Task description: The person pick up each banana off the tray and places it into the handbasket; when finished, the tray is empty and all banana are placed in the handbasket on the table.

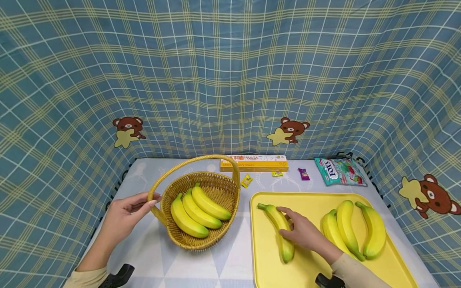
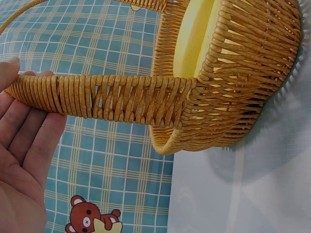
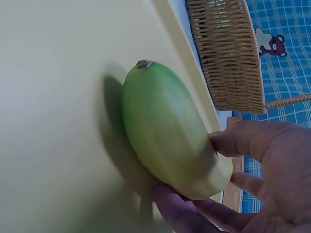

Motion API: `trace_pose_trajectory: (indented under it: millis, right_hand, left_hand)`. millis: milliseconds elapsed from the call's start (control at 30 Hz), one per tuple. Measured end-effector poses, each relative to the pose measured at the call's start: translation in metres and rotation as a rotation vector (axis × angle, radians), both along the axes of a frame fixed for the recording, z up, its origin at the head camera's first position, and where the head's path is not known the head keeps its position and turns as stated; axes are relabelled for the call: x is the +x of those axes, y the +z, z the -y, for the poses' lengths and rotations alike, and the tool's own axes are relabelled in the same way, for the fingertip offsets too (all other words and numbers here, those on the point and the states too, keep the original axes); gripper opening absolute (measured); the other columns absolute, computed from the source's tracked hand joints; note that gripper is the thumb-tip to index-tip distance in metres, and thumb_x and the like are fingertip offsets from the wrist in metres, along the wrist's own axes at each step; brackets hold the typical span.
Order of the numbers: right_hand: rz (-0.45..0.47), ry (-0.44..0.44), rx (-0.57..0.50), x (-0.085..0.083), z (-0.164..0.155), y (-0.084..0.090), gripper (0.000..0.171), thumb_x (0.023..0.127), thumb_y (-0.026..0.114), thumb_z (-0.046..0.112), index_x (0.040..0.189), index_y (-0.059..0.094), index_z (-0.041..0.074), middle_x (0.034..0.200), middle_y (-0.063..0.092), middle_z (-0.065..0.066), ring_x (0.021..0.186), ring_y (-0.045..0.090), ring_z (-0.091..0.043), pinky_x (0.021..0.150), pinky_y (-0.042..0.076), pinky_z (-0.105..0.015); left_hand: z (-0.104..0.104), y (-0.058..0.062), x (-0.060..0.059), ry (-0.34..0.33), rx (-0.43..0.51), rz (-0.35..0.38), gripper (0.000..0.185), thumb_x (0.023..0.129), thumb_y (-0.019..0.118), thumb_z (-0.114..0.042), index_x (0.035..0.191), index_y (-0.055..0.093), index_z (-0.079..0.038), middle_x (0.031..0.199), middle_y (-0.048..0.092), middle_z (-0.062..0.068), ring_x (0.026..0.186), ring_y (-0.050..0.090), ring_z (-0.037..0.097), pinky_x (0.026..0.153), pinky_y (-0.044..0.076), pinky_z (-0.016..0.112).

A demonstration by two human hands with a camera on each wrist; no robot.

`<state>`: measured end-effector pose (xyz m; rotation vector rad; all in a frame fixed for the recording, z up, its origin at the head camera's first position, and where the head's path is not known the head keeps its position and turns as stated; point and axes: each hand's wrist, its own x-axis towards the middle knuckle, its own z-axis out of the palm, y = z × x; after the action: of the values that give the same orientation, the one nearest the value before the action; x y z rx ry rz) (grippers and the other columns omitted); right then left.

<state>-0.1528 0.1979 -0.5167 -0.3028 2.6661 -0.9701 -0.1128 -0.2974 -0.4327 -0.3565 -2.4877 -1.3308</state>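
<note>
In the head view, a woven basket [image 1: 219, 188] with a tall arched handle stands left of centre, three bananas [image 1: 199, 214] lying inside. My left hand [image 1: 124, 212] grips the left side of that handle [image 2: 121, 97] between thumb and fingers. On the yellow tray [image 1: 309, 202], my right hand [image 1: 302, 230] holds a single banana [image 1: 287, 252] across its middle, thumb on one side and fingers on the other. The right wrist view shows this banana's green end [image 3: 150, 92] close up, near the tray surface. Three more bananas [image 1: 372, 230] lie at the tray's right side.
Behind the basket and tray are a pasta box [image 1: 253, 164], a yellow wrapped candy [image 1: 246, 181], a smaller yellow packet [image 1: 277, 174], a purple one [image 1: 303, 174] and a teal FOX'S bag [image 1: 340, 172]. A plaid curtain [image 1: 216, 80] encloses the table.
</note>
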Motion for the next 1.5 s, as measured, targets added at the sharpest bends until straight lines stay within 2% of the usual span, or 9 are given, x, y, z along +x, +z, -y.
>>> trace_pose_trajectory:
  millis: [233, 400, 567, 700, 833, 1033, 1267, 1500]
  right_hand:
    - [0.011, 0.018, -0.006, 0.0, 0.001, 0.003, 0.068, 0.087, 0.08, 0.016, 0.148, 0.052, 0.016, 0.122, 0.063, -0.01, 0.09, 0.06, -0.016, 0.076, 0.053, -0.036]
    - [-0.03, 0.027, 0.024, 0.0, 0.002, 0.009, 0.068, 0.087, 0.079, 0.015, 0.149, 0.051, 0.018, 0.124, 0.063, -0.01, 0.088, 0.058, -0.015, 0.076, 0.052, -0.035]
    - [-0.076, 0.062, 0.014, -0.001, 0.006, 0.027, 0.068, 0.089, 0.077, 0.015, 0.151, 0.049, 0.018, 0.128, 0.062, -0.01, 0.087, 0.058, -0.015, 0.072, 0.051, -0.032]
    - [-0.101, 0.101, -0.002, -0.005, 0.014, 0.044, 0.068, 0.089, 0.076, 0.017, 0.151, 0.048, 0.019, 0.13, 0.061, -0.005, 0.093, 0.059, -0.015, 0.075, 0.053, -0.033]
    - [-0.114, 0.145, -0.039, -0.01, 0.025, 0.059, 0.068, 0.09, 0.075, 0.017, 0.152, 0.046, 0.02, 0.128, 0.061, -0.001, 0.094, 0.059, -0.015, 0.07, 0.055, -0.029]
    - [-0.136, 0.209, -0.093, -0.021, 0.049, 0.077, 0.07, 0.091, 0.072, 0.018, 0.155, 0.043, 0.024, 0.133, 0.059, -0.001, 0.097, 0.059, -0.018, 0.065, 0.056, -0.027]
    - [-0.14, 0.334, -0.116, -0.035, 0.093, 0.087, 0.068, 0.092, 0.068, 0.019, 0.155, 0.044, 0.023, 0.129, 0.06, -0.001, 0.097, 0.06, -0.015, 0.075, 0.054, -0.032]
    - [-0.14, 0.415, -0.061, -0.057, 0.138, 0.092, 0.067, 0.093, 0.065, 0.019, 0.156, 0.042, 0.021, 0.131, 0.062, -0.003, 0.089, 0.059, -0.014, 0.074, 0.05, -0.032]
  left_hand:
    - [0.001, -0.003, 0.0, 0.015, -0.005, 0.011, 0.018, 0.097, 0.069, -0.004, 0.114, 0.075, -0.001, 0.106, 0.077, 0.008, 0.098, 0.07, 0.0, 0.08, 0.058, 0.017]
    - [0.001, -0.003, 0.0, 0.017, -0.006, 0.005, 0.018, 0.096, 0.07, -0.003, 0.113, 0.076, -0.001, 0.106, 0.077, 0.009, 0.098, 0.07, 0.0, 0.079, 0.058, 0.016]
    - [0.0, -0.002, 0.001, 0.017, -0.013, 0.001, 0.019, 0.096, 0.07, -0.002, 0.114, 0.076, -0.002, 0.106, 0.077, 0.01, 0.099, 0.069, -0.003, 0.079, 0.057, 0.015]
    - [0.0, -0.001, 0.002, 0.009, -0.011, -0.01, 0.02, 0.096, 0.07, -0.001, 0.114, 0.076, -0.002, 0.106, 0.077, 0.011, 0.099, 0.069, -0.003, 0.079, 0.057, 0.014]
    - [-0.001, 0.0, 0.002, 0.008, -0.006, -0.016, 0.02, 0.096, 0.07, -0.001, 0.115, 0.076, -0.003, 0.107, 0.077, 0.012, 0.098, 0.069, -0.003, 0.079, 0.057, 0.014]
    - [-0.001, 0.0, 0.002, 0.011, -0.004, -0.01, 0.021, 0.095, 0.07, -0.001, 0.115, 0.076, -0.003, 0.107, 0.077, 0.011, 0.098, 0.069, -0.004, 0.079, 0.057, 0.013]
    - [0.0, 0.0, 0.002, 0.01, -0.011, -0.016, 0.019, 0.095, 0.07, -0.001, 0.114, 0.076, -0.003, 0.107, 0.077, 0.011, 0.098, 0.069, -0.003, 0.079, 0.057, 0.014]
    - [0.002, -0.003, -0.001, 0.031, -0.037, -0.011, 0.018, 0.097, 0.07, -0.005, 0.113, 0.076, -0.004, 0.106, 0.077, 0.006, 0.097, 0.07, 0.0, 0.079, 0.057, 0.014]
